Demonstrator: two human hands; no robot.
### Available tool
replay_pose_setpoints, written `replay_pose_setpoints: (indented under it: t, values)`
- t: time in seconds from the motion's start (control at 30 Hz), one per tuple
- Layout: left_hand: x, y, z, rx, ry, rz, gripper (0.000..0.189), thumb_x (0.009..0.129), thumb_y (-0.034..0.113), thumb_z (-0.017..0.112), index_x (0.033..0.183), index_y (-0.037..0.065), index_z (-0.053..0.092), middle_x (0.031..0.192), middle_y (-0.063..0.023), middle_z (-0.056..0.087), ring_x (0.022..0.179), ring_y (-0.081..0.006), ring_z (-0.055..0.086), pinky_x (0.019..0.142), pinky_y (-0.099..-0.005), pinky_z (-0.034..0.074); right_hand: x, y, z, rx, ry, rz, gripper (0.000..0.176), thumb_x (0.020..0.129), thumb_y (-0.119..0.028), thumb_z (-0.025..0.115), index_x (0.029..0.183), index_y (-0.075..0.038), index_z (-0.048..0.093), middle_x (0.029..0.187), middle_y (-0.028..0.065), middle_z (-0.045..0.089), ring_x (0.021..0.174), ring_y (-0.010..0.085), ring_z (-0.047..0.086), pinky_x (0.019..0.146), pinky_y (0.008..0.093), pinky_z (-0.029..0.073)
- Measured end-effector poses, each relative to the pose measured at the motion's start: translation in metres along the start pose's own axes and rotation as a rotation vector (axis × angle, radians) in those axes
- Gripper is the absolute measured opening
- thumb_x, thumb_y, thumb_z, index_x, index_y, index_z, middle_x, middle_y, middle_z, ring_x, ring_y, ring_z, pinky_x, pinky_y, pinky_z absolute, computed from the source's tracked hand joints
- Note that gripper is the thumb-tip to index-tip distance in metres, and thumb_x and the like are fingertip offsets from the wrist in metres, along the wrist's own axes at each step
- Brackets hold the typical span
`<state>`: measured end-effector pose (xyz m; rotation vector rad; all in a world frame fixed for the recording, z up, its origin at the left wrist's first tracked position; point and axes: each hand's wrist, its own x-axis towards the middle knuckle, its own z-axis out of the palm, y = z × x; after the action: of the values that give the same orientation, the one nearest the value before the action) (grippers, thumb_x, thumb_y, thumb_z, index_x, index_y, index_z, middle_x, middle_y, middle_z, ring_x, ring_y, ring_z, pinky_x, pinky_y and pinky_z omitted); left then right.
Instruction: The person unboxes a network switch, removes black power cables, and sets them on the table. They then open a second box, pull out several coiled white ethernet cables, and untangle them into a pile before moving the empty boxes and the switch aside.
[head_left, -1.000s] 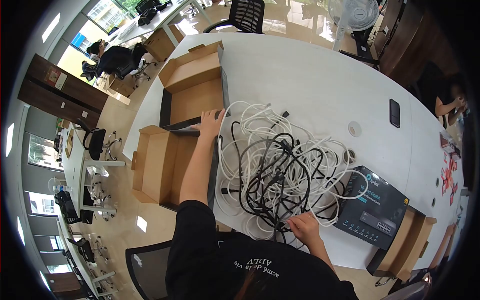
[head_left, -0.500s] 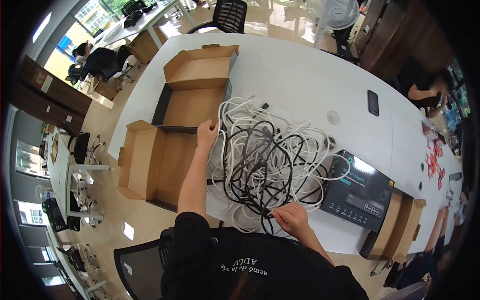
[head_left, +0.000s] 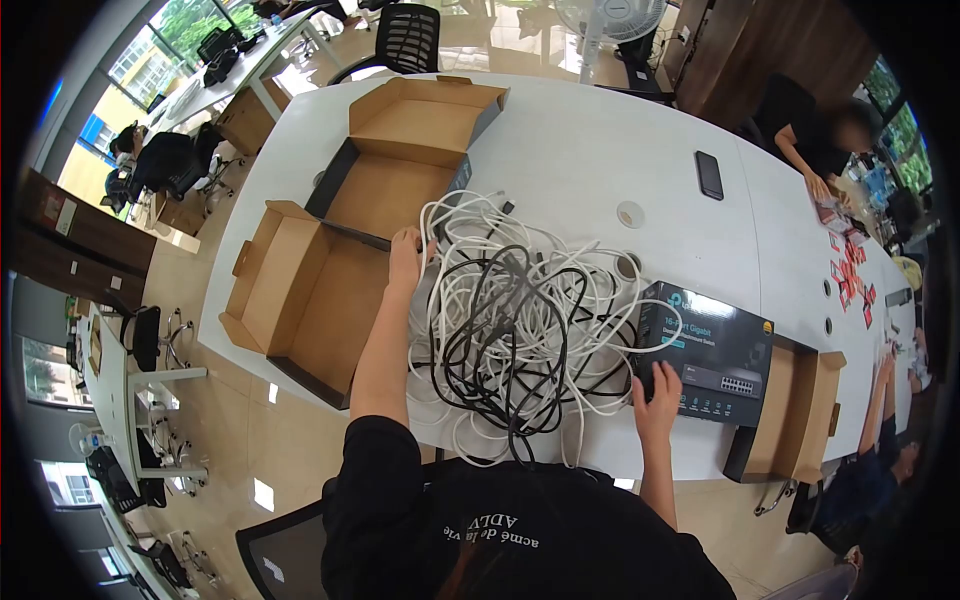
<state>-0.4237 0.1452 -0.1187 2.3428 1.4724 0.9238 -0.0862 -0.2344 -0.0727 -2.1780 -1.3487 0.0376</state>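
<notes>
A large tangle of white and black cables (head_left: 510,330) lies in the middle of the white table. My left hand (head_left: 408,258) is at the tangle's upper left edge, beside the open boxes, with its fingers closed around part of a white cable. My right hand (head_left: 656,398) is at the front left corner of the dark switch box (head_left: 725,355), its fingers apart and nothing held in them. A loop of white cable lies over this box's left part. Two open, hollow cardboard boxes, an upper one (head_left: 395,195) and a lower one (head_left: 335,310), stand left of the cables.
Another open cardboard box (head_left: 800,415) lies right of the switch box. A black phone (head_left: 709,175) and red items (head_left: 850,275) are farther back and right. Other people sit along the right side. Black chairs (head_left: 407,38) stand around the table (head_left: 590,140).
My right hand has left the black cables at the front of the tangle, moved right to the switch box and opened. My left hand stays at the tangle's left edge. The camera view has shifted.
</notes>
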Motion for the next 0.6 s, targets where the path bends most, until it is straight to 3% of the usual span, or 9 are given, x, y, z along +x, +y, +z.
replay_pose_setpoints:
  t: [0.03,0.07,0.17,0.27,0.3,0.37,0.4,0.5,0.6]
  values:
    - [-0.001,-0.001,0.000,0.006,-0.019,0.003,0.029,0.072,0.020,0.067,0.074,-0.001,0.048,0.083,-0.0225,0.053,0.086,-0.0386,0.048,0.077,-0.0430,0.039,-0.003,0.002,0.004,-0.039,0.024,-0.039,0.042,0.077,-0.019,0.063,0.113,0.000,0.052,0.122,0.0196,0.045,0.112,0.0358,0.042,0.093,0.0439,0.033]
    - [-0.005,-0.006,0.005,0.011,0.011,0.041,0.027,0.075,0.021,0.065,0.083,-0.001,0.051,0.098,-0.0262,0.051,0.104,-0.0422,0.043,0.093,-0.0447,0.033,-0.006,0.002,0.009,-0.079,0.047,-0.075,0.043,0.078,-0.019,0.063,0.114,0.000,0.051,0.123,0.0196,0.044,0.114,0.0359,0.041,0.095,0.0444,0.032]
    - [-0.014,-0.012,0.014,0.128,0.056,0.038,0.031,0.076,0.022,0.065,0.092,-0.001,0.052,0.109,-0.0291,0.048,0.112,-0.0463,0.037,0.100,-0.0464,0.026,-0.011,0.005,0.015,-0.145,0.051,-0.129,0.045,0.079,-0.019,0.060,0.119,0.000,0.048,0.128,0.0194,0.040,0.118,0.0357,0.038,0.098,0.0451,0.029]
    - [-0.015,-0.013,0.009,0.154,0.043,0.077,0.036,0.076,0.023,0.064,0.102,0.000,0.053,0.118,-0.0334,0.041,0.113,-0.0495,0.033,0.100,-0.0533,0.023,-0.010,0.007,0.005,-0.129,-0.023,-0.133,0.046,0.081,-0.021,0.059,0.120,-0.001,0.046,0.130,0.0191,0.039,0.120,0.0354,0.036,0.100,0.0451,0.028]
    - [-0.018,-0.014,0.010,0.175,0.136,0.045,0.039,0.077,0.022,0.064,0.108,0.001,0.052,0.120,-0.0339,0.038,0.114,-0.0492,0.032,0.100,-0.0549,0.021,-0.012,0.016,0.001,-0.051,-0.074,-0.145,0.053,0.079,-0.028,0.062,0.123,-0.003,0.045,0.133,0.0172,0.037,0.122,0.0355,0.034,0.101,0.0467,0.024]
    - [-0.015,-0.031,0.001,0.207,-0.014,-0.125,0.043,0.081,0.023,0.057,0.120,0.007,0.046,0.125,-0.0345,0.032,0.118,-0.0483,0.028,0.101,-0.0542,0.020,-0.014,0.021,-0.018,-0.091,-0.159,-0.095,0.071,0.070,-0.037,0.070,0.129,-0.011,0.040,0.140,0.0140,0.028,0.128,0.0344,0.025,0.101,0.0549,0.018]
    - [-0.023,-0.036,-0.007,0.230,-0.052,-0.016,0.042,0.086,0.022,0.050,0.125,0.010,0.041,0.131,-0.0349,0.023,0.119,-0.0494,0.027,0.100,-0.0550,0.020,-0.014,0.022,-0.031,-0.158,-0.219,-0.032,0.077,0.066,-0.038,0.072,0.131,-0.014,0.038,0.141,0.0128,0.024,0.129,0.0340,0.022,0.100,0.0577,0.016]
    - [-0.040,-0.020,-0.032,0.255,-0.227,0.029,0.040,0.090,0.020,0.045,0.128,0.010,0.038,0.136,-0.0347,0.011,0.120,-0.0503,0.027,0.098,-0.0538,0.024,-0.014,0.026,-0.053,-0.283,-0.351,0.094,0.094,0.056,-0.040,0.077,0.135,-0.021,0.031,0.145,0.0098,0.015,0.133,0.0331,0.013,0.098,0.0639,0.010]
    - [-0.036,-0.012,-0.028,0.047,-0.272,-0.146,0.038,0.091,0.020,0.042,0.127,0.009,0.036,0.137,-0.0341,0.006,0.117,-0.0507,0.031,0.093,-0.0504,0.034,-0.021,0.042,-0.043,-0.324,-0.322,0.080,0.097,0.053,-0.038,0.078,0.136,-0.023,0.030,0.146,0.0084,0.014,0.134,0.0322,0.010,0.098,0.0634,0.007]
